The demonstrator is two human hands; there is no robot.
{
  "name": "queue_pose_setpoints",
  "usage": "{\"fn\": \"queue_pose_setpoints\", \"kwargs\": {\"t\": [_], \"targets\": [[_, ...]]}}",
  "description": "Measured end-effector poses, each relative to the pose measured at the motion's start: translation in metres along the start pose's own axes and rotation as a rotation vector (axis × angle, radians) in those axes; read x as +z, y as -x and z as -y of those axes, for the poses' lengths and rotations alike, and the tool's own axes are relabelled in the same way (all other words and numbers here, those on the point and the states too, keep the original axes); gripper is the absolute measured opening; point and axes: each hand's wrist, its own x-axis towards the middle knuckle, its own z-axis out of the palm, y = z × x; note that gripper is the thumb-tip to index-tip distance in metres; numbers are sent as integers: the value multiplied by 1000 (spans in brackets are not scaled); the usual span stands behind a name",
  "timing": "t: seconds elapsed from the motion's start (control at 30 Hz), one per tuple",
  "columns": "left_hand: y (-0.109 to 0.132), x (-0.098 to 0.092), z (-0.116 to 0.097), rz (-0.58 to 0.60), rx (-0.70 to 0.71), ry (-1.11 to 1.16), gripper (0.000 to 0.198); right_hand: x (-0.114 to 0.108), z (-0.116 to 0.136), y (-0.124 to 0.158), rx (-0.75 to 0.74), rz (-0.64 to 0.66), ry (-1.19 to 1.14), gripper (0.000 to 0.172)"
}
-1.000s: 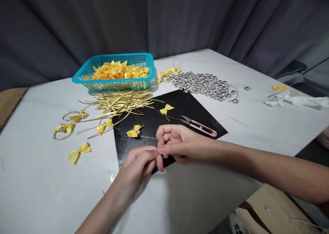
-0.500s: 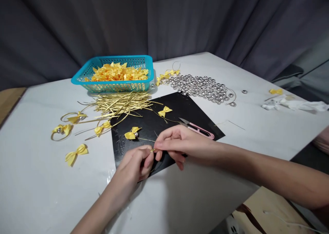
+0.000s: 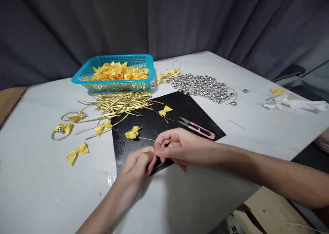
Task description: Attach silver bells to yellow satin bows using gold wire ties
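Note:
Over the front of a black mat (image 3: 138, 119), my left hand (image 3: 140, 162) and my right hand (image 3: 177, 144) meet fingertip to fingertip. Both are closed in a pinch on a thin gold cord (image 3: 147, 139), whose gripped part is mostly hidden by the fingers. The cord runs back from the fingers to a yellow ribbon bow (image 3: 132, 133) with a small silver bell (image 3: 137, 134), lying on the mat. Just behind my right hand lie pink-handled thread snips (image 3: 202, 131), blades apart. Another yellow bow (image 3: 166, 110) rests farther back on the mat.
A turquoise basket (image 3: 113, 84) of yellow bows stands at the back. In front of it is a pile of gold cords (image 3: 123, 102). Silver bells (image 3: 203, 86) are heaped to the right. Several bows lie at left, and crumpled white plastic (image 3: 295, 103) lies at far right.
Both hands have shifted slightly, and the fingertips have drawn closer together on the cord. Less of the gold cord shows between them. The bow with the bell stays in place on the mat.

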Motion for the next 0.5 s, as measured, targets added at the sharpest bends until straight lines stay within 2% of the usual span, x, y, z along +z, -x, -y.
{"fn": "queue_pose_setpoints", "kwargs": {"t": [0.13,0.3,0.4,0.5], "targets": [[0,1,-3,-9,1,-12,25,-2,1,0,4,16,22,11],[-1,1,-5,36,-24,46,23,-8,-4,-1,-48,63,-166,8],[-1,-1,-2,76,-23,79,24,-8,-5,-1,-74,38,-201,13],[-2,-4,0,114,-14,72,26,-6,-4,-2,-56,17,-164,9]]}}
